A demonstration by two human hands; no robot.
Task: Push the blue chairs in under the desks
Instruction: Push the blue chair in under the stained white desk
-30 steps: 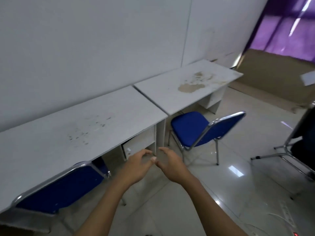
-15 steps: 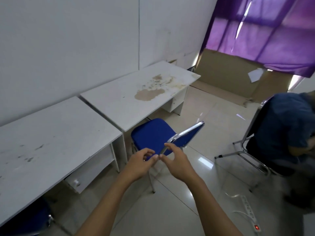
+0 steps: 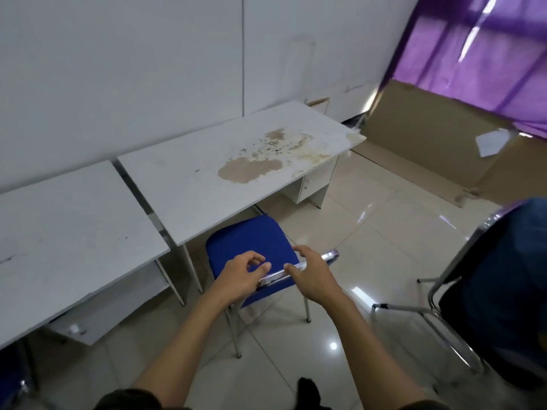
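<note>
A blue chair with a chrome frame stands in front of the stained white desk, its seat front just under the desk edge and most of the seat out on the floor. My left hand curls over the left end of the backrest's top rail. My right hand grips the same rail further right, fingers over the top. A second white desk adjoins on the left. Part of another blue chair shows under it at the bottom left.
A person in dark blue sits on a chrome-framed chair close on the right. Cardboard sheets lean against the far wall below a purple curtain. A drawer unit hangs under the stained desk's right end. Glossy tiled floor lies between.
I have moved right from the left desk to the second chair, and both hands have come down onto its backrest rail. The seated person came into view on the right.
</note>
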